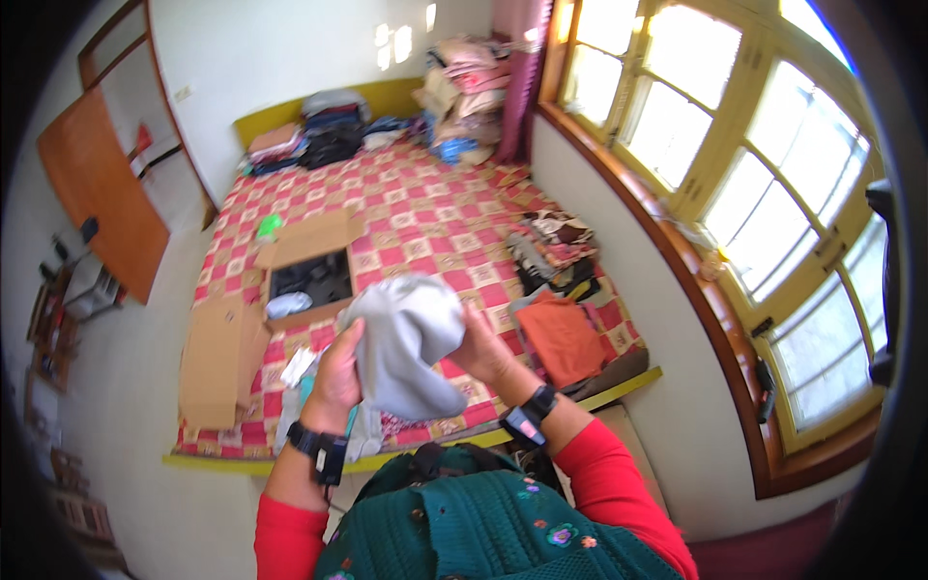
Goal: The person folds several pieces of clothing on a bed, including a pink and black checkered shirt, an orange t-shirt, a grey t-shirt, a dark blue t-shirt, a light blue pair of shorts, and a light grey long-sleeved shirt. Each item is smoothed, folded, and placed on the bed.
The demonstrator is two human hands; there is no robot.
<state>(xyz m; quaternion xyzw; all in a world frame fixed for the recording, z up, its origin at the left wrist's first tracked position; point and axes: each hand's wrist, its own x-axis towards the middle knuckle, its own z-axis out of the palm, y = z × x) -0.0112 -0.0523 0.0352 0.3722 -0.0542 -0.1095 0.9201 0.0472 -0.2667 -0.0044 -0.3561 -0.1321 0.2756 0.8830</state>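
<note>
A crumpled light grey cloth garment (409,348) hangs in the air over the near side of the bed, gripped at both sides. My left hand (338,370) pinches its left edge with the thumb toward me. On the opposite edge, my right hand (481,346) holds it, with the fingers partly hidden behind the fabric. Below my left hand, loose white, grey and teal clothes (366,435) lie on the checked bedspread. An open cardboard box (308,317) sits just beyond, with dark items and a pale bundle (288,304) inside.
Folded clothes with an orange piece (562,339) on top lie at right, before another folded stack (552,250). Clothes piles (333,130) and a tall textile heap (467,94) stand at the headboard. A box flap (214,362) spreads left. The bed's yellow-green edge (478,441) runs before me.
</note>
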